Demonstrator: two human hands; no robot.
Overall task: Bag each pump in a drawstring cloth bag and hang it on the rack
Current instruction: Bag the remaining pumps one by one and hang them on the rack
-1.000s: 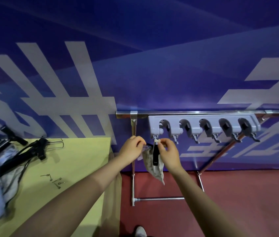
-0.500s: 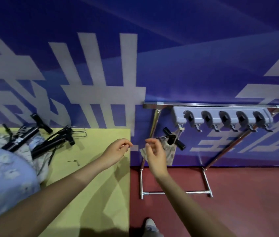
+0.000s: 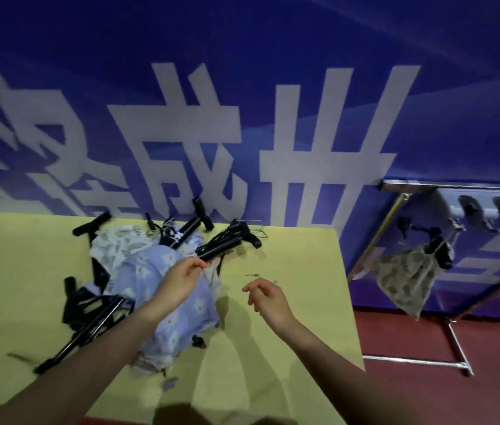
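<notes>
Several black pumps (image 3: 222,244) lie in a heap with cloth bags on the yellow table (image 3: 288,348). A blue floral drawstring bag (image 3: 181,320) tops the heap, with a pale patterned one (image 3: 120,245) behind it. My left hand (image 3: 182,282) hovers over the blue bag, fingers loosely curled, holding nothing that I can see. My right hand (image 3: 268,299) hangs above bare table, fingers relaxed and empty. At the right, one bagged pump (image 3: 408,279) hangs from the grey hook strip (image 3: 488,210) of the metal rack (image 3: 374,240), its black handle sticking out of the bag.
Small metal hooks (image 3: 255,276) lie on the table just beyond my right hand. A blue banner wall stands behind the table and the rack. Red floor (image 3: 411,394) shows to the right, where the rack's foot bar rests.
Both hands let go of the bagged pump, which now hangs on the rack. My view and both hands swung left to the table, my left hand arriving over the blue bag.
</notes>
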